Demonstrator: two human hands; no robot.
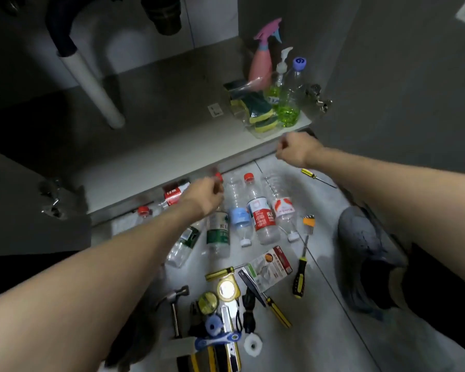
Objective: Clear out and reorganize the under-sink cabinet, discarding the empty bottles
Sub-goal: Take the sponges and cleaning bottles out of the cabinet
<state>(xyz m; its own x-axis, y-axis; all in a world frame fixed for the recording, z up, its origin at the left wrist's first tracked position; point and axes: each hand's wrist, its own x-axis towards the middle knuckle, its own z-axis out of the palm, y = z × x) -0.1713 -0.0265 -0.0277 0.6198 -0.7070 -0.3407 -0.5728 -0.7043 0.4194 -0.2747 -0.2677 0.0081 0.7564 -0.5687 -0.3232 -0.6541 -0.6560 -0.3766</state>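
From the head camera, the empty bottles (pixel 242 218) lie in a row on the floor at centre; gathering them by the necks, several at once, would likely go best. The left hand (pixel 204 198) curls over them, blurred, possibly pinching a red cap. At 1 o'clock, the right hand (pixel 295 150) is fisted, seemingly empty.

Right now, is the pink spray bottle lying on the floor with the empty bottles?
No, the pink spray bottle stands upright inside the cabinet, next to the pump bottle.
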